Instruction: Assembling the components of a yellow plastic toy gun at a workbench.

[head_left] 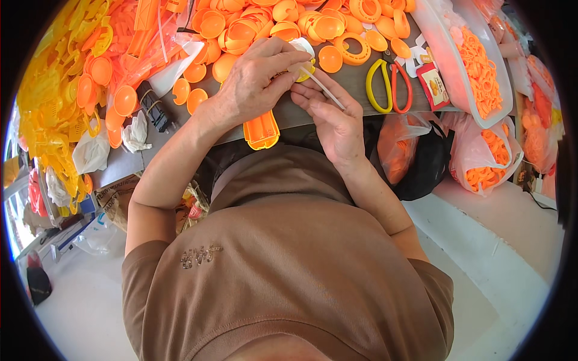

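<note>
My left hand (260, 77) is closed, thumb and fingers pinched at a small yellow plastic piece (307, 73) above the table's near edge. My right hand (335, 120) meets it from the other side, its fingers closed around a thin white stick (325, 89) that slants from the yellow piece down across the fingers. A long orange plastic part (262, 131) with a yellow rim pokes out below my left hand, past the table edge. Its upper end is hidden by the hand, so whether I grip it or it joins the yellow piece is unclear.
Orange half-shells (244, 33) heap up beyond my hands. Scissors (388, 87) with yellow and red handles lie right, near a red card box (432, 84). A clear tub (503, 72) holds orange rings. Yellow parts (51, 90) pile left; bags (487, 156) hang right.
</note>
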The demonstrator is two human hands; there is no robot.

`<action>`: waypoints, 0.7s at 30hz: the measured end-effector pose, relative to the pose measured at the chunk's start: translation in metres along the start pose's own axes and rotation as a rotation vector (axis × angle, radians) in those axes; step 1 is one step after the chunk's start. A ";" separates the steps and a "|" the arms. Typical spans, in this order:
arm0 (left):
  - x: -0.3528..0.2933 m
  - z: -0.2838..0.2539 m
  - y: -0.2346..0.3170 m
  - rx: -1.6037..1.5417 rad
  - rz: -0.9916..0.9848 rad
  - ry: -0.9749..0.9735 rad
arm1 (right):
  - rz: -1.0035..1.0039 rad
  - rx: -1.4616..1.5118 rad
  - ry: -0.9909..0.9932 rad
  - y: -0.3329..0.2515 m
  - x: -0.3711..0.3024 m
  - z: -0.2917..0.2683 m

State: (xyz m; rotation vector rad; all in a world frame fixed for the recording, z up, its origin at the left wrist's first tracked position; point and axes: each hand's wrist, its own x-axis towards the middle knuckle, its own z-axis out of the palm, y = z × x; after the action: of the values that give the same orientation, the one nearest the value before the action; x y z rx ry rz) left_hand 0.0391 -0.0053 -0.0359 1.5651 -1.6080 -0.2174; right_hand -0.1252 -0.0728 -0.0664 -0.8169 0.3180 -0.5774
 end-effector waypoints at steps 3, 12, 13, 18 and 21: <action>0.000 -0.001 -0.001 0.008 0.033 0.001 | -0.005 -0.007 -0.010 0.000 0.001 0.000; 0.001 -0.001 -0.003 -0.025 0.013 -0.016 | -0.005 -0.021 -0.025 -0.001 0.001 0.000; 0.001 0.000 -0.002 0.007 0.017 -0.018 | -0.009 -0.017 -0.027 -0.001 0.001 0.000; 0.001 -0.002 -0.001 -0.023 -0.010 -0.010 | -0.017 -0.014 -0.044 -0.001 0.002 0.000; 0.003 -0.002 -0.004 -0.039 -0.036 -0.026 | -0.028 -0.019 -0.055 0.000 0.002 -0.001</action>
State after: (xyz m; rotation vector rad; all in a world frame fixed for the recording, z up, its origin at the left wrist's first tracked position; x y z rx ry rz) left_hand 0.0439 -0.0075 -0.0356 1.5679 -1.5867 -0.2883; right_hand -0.1244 -0.0748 -0.0672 -0.8558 0.2620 -0.5776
